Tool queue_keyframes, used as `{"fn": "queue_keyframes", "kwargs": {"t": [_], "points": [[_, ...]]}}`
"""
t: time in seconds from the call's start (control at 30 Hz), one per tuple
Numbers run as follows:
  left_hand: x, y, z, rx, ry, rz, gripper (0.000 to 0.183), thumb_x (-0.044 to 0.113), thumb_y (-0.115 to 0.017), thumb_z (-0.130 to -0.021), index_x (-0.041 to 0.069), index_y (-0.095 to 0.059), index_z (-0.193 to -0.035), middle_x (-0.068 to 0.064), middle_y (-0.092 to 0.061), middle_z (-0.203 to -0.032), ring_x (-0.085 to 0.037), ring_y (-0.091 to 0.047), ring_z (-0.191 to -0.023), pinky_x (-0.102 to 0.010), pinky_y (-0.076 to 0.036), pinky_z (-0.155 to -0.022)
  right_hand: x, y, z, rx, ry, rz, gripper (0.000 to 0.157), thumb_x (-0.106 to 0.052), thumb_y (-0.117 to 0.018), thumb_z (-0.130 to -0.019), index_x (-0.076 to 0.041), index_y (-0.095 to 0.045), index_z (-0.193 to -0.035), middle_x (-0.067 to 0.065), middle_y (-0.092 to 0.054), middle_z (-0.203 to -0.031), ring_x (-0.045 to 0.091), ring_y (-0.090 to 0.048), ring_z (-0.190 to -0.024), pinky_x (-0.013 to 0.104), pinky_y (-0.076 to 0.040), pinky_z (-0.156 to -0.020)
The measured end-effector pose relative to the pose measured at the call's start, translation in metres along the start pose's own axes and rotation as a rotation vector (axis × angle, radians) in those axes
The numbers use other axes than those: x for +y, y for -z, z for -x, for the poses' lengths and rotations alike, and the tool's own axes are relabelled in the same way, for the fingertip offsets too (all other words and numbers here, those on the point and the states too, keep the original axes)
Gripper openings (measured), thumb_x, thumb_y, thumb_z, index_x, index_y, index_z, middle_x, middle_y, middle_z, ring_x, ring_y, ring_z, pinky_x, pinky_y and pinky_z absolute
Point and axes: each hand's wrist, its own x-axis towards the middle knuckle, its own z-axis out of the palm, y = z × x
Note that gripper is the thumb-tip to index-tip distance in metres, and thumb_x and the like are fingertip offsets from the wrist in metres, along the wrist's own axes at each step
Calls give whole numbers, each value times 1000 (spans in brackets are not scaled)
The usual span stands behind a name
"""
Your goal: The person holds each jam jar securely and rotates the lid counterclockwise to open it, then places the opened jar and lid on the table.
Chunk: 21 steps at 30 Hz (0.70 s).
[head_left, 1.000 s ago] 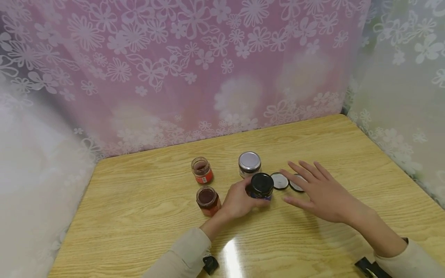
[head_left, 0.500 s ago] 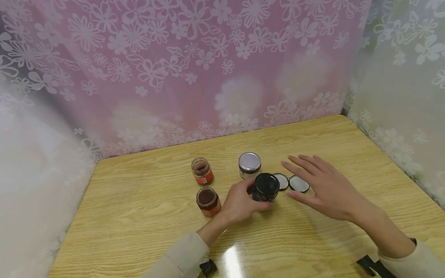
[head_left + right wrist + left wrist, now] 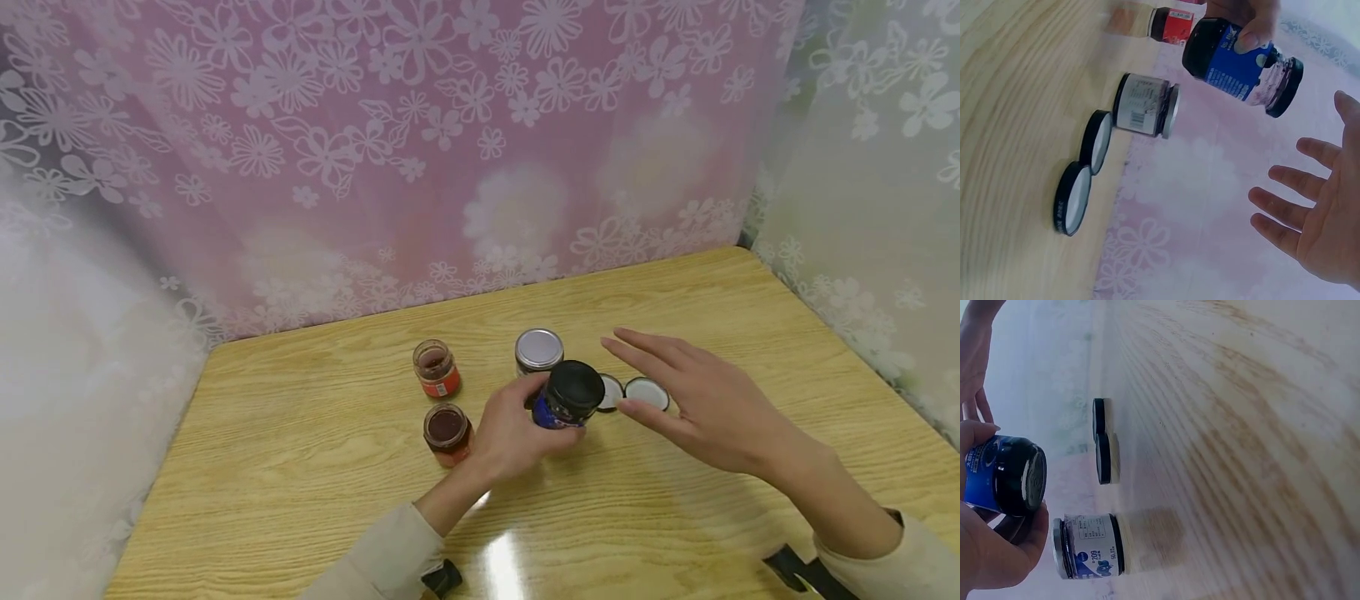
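Observation:
My left hand (image 3: pixel 513 429) grips a jar with a blue label (image 3: pixel 1235 62) and a black lid (image 3: pixel 575 384). The wrist views show this jar raised off the table and tilted, its lid screwed on and dark contents low inside. To its right, my right hand (image 3: pixel 701 400) hovers with fingers spread, holding nothing. Just behind the held jar stands a white-labelled jar (image 3: pixel 1092 546) with a silver lid (image 3: pixel 539 348). Two loose black-rimmed lids (image 3: pixel 647 393) lie side by side on the table, white insides up, one partly hidden behind the held jar.
On the left stand two uncapped jars with dark red contents, one red-labelled jar (image 3: pixel 438 379) farther back and one jar (image 3: pixel 448 435) beside my left wrist. The wooden table (image 3: pixel 300 433) meets a pink floral curtain (image 3: pixel 420 167) at its back edge.
My left hand has lifted the blue-labelled jar and tilted it, after a small shift to the right. My right hand has moved slightly, its fingers drawing closer together in the head view.

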Motion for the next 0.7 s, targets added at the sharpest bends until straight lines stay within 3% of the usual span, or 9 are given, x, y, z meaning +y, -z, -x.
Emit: {"fn": "queue_keyframes", "kwargs": {"t": [0.27,0.5,0.7], "points": [[5,0,0,15,-66,-68,56,38,-82,-70,23,-63,-120,12,-56,-109,-6,-54,-96,-25,-49,-81,-10,3,-6,26,10,-11,64,-35,-63,-92,-28,-34,-149,-1,-40,-147,27,-47,-124,52,-44,-89],[10,1,4,23,-113,-174,59,40,-81,-70,23,-62,-122,10,-55,-110,-5,-54,-95,-24,-50,-79,-13,-2,-7,-9,-30,7,58,-42,-60,-93,-29,-40,-146,3,-57,-128,22,-62,-97,42,-52,-65],[13,3,5,9,-129,-278,60,43,-79,-69,20,-62,-122,7,-55,-112,-7,-54,-97,-23,-49,-82,-17,-15,-11,-35,-35,59,59,-51,-58,-91,-25,-45,-143,-1,-62,-114,14,-63,-81,34,-50,-58]]}}
